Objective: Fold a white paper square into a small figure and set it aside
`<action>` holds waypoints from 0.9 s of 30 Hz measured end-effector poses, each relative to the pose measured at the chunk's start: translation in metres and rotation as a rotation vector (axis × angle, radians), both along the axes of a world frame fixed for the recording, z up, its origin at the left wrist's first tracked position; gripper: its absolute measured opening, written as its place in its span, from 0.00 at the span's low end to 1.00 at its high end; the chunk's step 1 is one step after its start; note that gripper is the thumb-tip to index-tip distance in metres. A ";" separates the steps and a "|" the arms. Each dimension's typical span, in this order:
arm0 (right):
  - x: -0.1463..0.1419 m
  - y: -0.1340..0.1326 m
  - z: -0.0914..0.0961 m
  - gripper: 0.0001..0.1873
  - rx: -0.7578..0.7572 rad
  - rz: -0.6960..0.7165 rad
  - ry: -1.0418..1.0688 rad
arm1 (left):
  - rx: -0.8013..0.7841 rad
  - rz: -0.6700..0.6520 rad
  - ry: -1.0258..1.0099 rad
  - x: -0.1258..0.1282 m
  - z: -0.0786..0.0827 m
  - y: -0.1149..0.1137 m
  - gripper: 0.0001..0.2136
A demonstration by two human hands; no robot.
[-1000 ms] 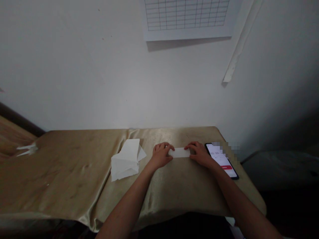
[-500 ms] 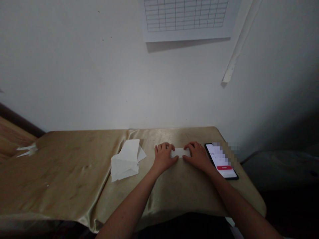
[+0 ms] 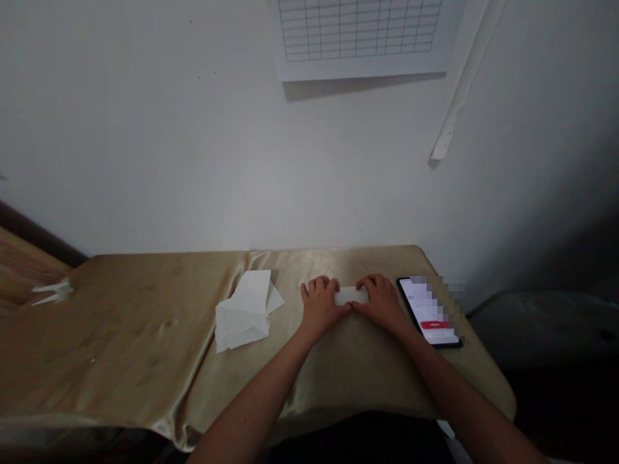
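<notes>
- The table (image 3: 140, 322) wears a gold-brown cloth, shiny, creased and marked with dark smudges; a deep fold runs down it left of the middle and its near edge droops.
- Behind it stands a plain pale wall (image 3: 193, 161) with a few small specks; the light is dim, darkest at the right.
- A pale strip (image 3: 467, 84) hangs slantwise on the wall, beside a printed sheet (image 3: 362, 69).
- At the far left, a wooden board (image 3: 24, 264) shows, with a small white object (image 3: 55, 291) near it, too blurred to name.
- Loose white sheets (image 3: 249, 309) lie overlapping on the cloth, left of the hands.
- The paper strip (image 3: 351, 296) lies flat on the table between the two hands.
- The left hand (image 3: 320, 304) holds its left end, fingers curled at the far side, thumb along the near edge.
- The right hand (image 3: 381, 301) mirrors it at the right end; the thumb tips meet, both forearms slanting inward.
- The phone (image 3: 425, 312), right of the right hand, shows "00" and a red button, partly pixelated.
- The printed sheet bears a ruled grid; no words are legible.
</notes>
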State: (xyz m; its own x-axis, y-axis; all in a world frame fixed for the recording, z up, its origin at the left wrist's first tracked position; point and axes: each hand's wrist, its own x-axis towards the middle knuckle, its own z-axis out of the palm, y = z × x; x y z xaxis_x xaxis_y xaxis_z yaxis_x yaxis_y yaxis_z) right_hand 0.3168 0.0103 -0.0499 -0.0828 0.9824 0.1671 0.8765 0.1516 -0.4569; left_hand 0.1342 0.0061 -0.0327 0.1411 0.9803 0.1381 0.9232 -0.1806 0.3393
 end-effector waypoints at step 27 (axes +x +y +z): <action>0.033 0.018 -0.003 0.27 -0.158 0.186 0.123 | -0.192 -0.227 -0.039 -0.043 0.003 0.023 0.21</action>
